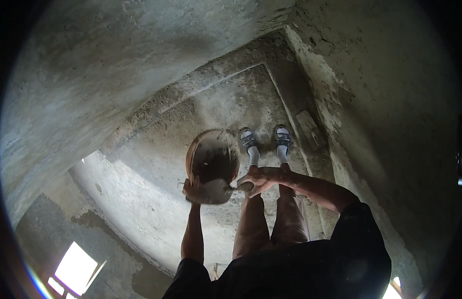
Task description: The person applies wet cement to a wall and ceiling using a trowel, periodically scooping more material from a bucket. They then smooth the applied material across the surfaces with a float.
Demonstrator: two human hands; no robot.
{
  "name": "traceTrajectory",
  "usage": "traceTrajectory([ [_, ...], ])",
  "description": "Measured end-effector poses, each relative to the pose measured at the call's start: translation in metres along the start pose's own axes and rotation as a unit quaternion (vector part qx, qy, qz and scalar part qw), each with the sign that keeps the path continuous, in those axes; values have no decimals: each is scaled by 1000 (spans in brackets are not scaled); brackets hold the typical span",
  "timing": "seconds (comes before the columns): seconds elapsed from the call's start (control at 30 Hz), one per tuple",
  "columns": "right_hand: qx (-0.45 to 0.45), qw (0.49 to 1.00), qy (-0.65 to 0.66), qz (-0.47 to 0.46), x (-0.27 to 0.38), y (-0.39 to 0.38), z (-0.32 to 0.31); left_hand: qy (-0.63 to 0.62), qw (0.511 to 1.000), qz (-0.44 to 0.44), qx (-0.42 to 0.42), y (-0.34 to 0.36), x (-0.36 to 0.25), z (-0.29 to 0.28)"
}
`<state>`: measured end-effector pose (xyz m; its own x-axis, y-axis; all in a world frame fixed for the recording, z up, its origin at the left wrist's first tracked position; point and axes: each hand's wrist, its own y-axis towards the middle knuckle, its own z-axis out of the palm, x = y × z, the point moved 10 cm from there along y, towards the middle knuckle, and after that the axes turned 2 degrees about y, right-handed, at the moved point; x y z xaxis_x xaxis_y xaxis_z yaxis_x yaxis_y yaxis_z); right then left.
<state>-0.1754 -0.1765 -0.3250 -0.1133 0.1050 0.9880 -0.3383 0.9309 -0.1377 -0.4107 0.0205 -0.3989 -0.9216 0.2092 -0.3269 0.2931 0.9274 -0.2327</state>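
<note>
In front of me, to the left of my feet, is a round pan [190, 155] with a brownish rim and a dark inside, tilted and slightly blurred. My left hand [192, 190] is closed on its near left edge. A trowel with a flat grey blade [215, 192] lies across the near part of the pan's opening. Its rounded, pale handle [246, 187] is gripped in my right hand [259, 181], which is held in front of my legs. What the pan holds is too dark to make out.
My feet in dark sandals [249, 138] stand on a rough concrete floor [156, 144]. A raised ledge [211, 74] runs along the walls to a corner ahead. A small flat board [310, 129] lies at the right ledge. Bright openings show at the lower left and lower right.
</note>
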Motion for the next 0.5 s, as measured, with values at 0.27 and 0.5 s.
traceTrajectory([
  [0.27, -2, 889, 363, 281, -115, -22, -101, 96, 990, -83, 62, -41, 25, -33],
  [0.5, -449, 716, 393, 362, -198, -203, -212, 82, 987, -128, 53, -56, 40, -45],
])
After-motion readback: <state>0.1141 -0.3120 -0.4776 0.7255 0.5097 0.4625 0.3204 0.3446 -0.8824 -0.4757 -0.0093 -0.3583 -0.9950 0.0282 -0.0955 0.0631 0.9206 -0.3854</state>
